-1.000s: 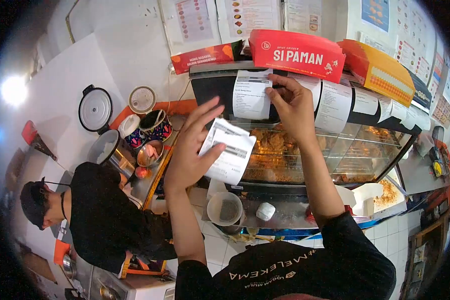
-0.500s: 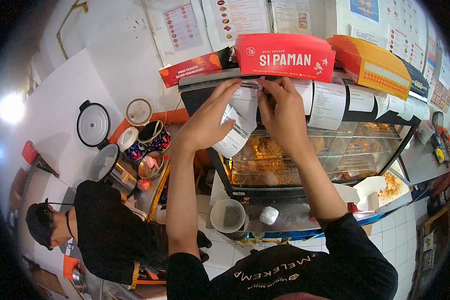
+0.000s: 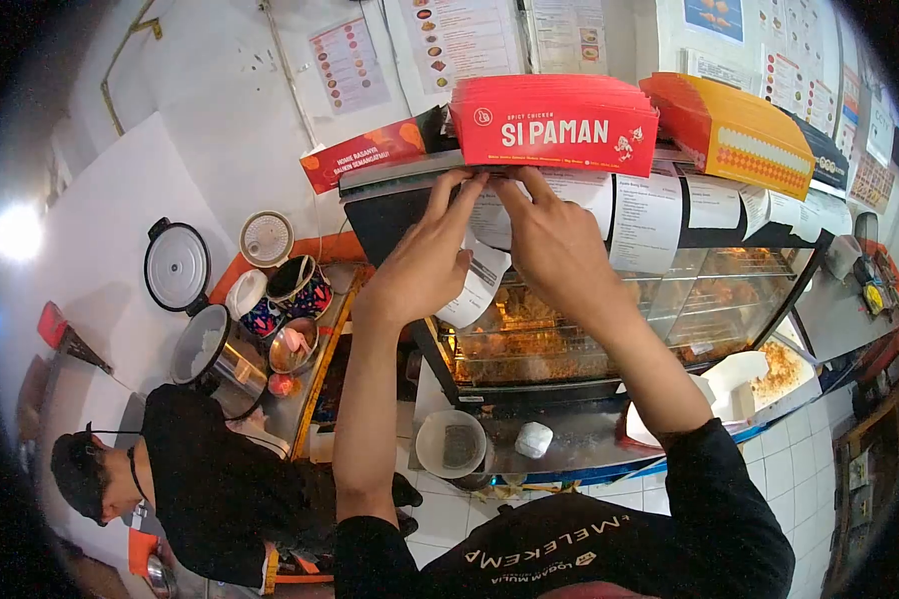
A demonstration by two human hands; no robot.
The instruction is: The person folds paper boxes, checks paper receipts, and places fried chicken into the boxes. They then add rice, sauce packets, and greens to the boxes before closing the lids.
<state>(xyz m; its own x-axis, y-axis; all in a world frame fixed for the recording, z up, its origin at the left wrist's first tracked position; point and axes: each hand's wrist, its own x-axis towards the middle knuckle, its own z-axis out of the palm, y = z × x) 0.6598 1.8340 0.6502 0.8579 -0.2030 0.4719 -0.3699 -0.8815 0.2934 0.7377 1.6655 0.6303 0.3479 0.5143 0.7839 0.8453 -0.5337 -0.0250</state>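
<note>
A white printed receipt (image 3: 476, 287) hangs over the front of a heated glass display cabinet (image 3: 559, 324), its lower end curling. At the cabinet's top edge, my left hand (image 3: 421, 262) presses the receipt's upper part, index and middle fingers extended and close together. My right hand (image 3: 569, 250) is beside it, fingertips bent down at the same edge and nearly meeting the left ones. The receipt's top end is hidden beneath my fingers. Directly above them stands a stack of red folded boxes (image 3: 554, 125) marked "SI PAMAN".
More printed slips (image 3: 646, 225) hang to the right, below yellow boxes (image 3: 734, 130). On the lower counter are a white bowl (image 3: 434, 439), a wrapped white bundle (image 3: 534, 439) and an open paper box (image 3: 734, 384). A co-worker (image 3: 210, 479) bends at the left near a large pot (image 3: 220, 359).
My left hand's fingers have moved right, closer to my right hand's fingertips at the cabinet edge. The view has shifted slightly. The co-worker stays bent over at the left.
</note>
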